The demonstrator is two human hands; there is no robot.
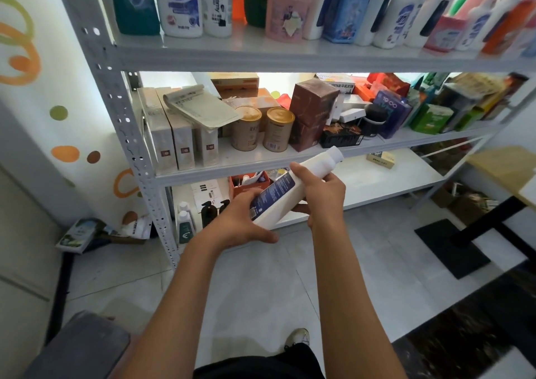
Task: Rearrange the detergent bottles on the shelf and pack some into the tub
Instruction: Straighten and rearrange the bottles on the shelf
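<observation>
**Bottle held in both hands, no tub in sight**

The person held a white bottle (293,187) with a dark blue label in front of the metal shelf (290,56), tilted so its cap pointed up and to the right, level with the front edge of the middle board. The left hand (240,225) cupped the base, fingers curled beneath and thumb along the lower side. The right hand (322,193) wrapped the body just above the label, thumb on top. Neither hand was free.

The other detergent bottles (179,4) stood packed in a row along the top board's front edge. No tub showed in view.

To do this step well, it seemed wise to keep the lower hand under the base while carrying, since the bottle looked smooth and possibly heavy. Turning it upright before setting it down would likely guard against leaks.
</observation>
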